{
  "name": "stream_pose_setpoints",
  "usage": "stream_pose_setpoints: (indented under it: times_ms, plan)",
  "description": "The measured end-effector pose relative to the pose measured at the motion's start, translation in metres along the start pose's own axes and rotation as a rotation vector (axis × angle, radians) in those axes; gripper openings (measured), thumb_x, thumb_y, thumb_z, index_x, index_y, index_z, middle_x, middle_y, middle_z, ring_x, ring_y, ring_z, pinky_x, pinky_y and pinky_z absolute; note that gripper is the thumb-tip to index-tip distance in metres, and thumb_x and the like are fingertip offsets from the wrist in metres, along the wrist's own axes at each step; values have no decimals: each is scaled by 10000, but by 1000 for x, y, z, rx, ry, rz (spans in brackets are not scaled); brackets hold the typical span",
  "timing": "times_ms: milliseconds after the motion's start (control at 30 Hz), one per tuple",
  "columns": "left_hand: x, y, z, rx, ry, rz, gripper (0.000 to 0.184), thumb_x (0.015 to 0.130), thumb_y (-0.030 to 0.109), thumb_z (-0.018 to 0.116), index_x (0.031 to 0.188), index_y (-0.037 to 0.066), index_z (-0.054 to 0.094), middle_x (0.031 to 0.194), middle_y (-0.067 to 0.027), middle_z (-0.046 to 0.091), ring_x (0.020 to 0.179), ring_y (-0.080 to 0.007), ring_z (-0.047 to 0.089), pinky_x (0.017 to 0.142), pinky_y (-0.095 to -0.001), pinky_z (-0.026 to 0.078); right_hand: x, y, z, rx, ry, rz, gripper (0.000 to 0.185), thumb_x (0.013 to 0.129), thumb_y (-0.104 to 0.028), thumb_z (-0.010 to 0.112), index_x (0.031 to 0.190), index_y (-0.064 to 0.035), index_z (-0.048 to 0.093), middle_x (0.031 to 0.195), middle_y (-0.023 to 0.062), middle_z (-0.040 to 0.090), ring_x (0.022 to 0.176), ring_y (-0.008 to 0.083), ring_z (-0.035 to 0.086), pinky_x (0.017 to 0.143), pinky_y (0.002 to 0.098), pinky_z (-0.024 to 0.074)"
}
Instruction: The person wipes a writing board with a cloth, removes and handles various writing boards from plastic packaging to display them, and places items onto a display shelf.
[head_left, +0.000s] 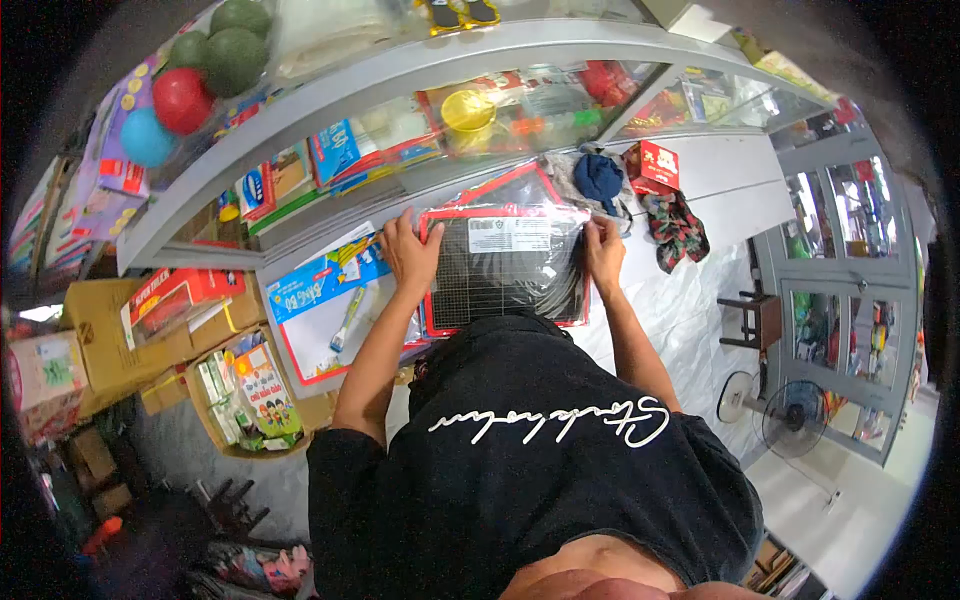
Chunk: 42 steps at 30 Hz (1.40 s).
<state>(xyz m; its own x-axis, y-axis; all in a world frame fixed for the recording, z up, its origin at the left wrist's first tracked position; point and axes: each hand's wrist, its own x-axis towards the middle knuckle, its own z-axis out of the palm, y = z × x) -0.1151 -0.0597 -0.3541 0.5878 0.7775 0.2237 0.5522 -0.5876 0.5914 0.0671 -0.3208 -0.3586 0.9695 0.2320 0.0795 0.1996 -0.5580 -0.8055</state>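
A red-framed black board with a printed grid, wrapped in clear plastic with a white label, stands in front of my body. My left hand grips its upper left edge, the thumb on the front. At the opposite upper corner, my right hand is closed on the plastic-wrapped edge. Behind it lies another red-edged board, partly covered. To the left is a packaged whiteboard with a blue printed header and a slim green-and-white item inside.
A glass display case full of packaged goods runs along the far side. Right of the boards are a dark blue cloth bundle, a red box and a plaid cloth. An open carton sits at lower left, a fan at right.
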Motion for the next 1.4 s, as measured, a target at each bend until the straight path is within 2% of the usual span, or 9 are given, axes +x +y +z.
stream_pose_setpoints:
  times_ms: [67,200,333,433,467,633,1033,1233,1400]
  plan:
    - [2,1,3,-58,40,-68,453,666,300,754,1019,61,601,1050,-144,546,1008,-330,478,884,-437,368,9,9,5,86,1,63,309,871,-294,559,905,6,629,715,105,618,666,136,566,612,294,448]
    - [3,-11,19,-302,63,-71,396,717,196,738,1044,37,580,907,-123,614,783,-194,579,692,-335,471,14,28,14,505,-138,175,330,915,-282,511,754,-2,581,629,-48,432,582,76,349,520,256,301]
    - [-7,5,14,-927,4,-316,332,831,129,650,1109,38,493,869,-65,603,794,-96,551,671,-257,453,7,7,0,788,-240,259,259,943,-264,487,930,-31,601,786,-17,550,715,81,466,648,232,379]
    - [-16,-1,13,-1145,6,-505,302,829,141,653,1077,21,529,952,-31,609,851,-100,556,767,-237,436,13,13,-9,926,-378,331,267,945,-263,485,984,-24,597,919,15,602,821,96,521,750,246,417]
    - [-20,0,6,-1144,34,-517,302,829,141,653,1077,21,529,952,-31,609,851,-100,556,767,-237,436,16,10,-10,956,-386,322,280,946,-281,479,969,-32,605,840,-15,587,744,82,504,692,226,400]
    - [-51,10,-42,-1406,-507,-659,306,869,259,612,1085,43,599,1020,-9,607,896,-94,551,795,-243,431,24,-11,-20,996,-480,293,257,926,-295,519,888,-55,605,836,-3,614,737,81,542,681,239,442]
    - [-137,22,-147,-1492,185,-778,262,864,230,618,1046,42,607,960,-30,637,833,-115,598,742,-250,477,7,-93,11,843,-923,250,164,929,-246,515,928,-97,584,767,-66,497,660,21,402,579,183,302]
    - [-155,-37,-194,-1278,344,-895,204,850,216,634,990,68,628,963,-25,633,873,-122,580,782,-271,450,-48,-88,33,502,-1380,126,223,892,-171,572,1093,-76,555,721,-56,504,611,45,434,552,213,361]
    - [-152,-111,-214,-1091,417,-807,205,830,212,653,981,77,622,975,-21,627,902,-133,564,813,-279,432,-86,-77,55,508,-1523,164,457,886,-145,585,1300,-49,416,916,5,557,817,88,517,718,244,444]
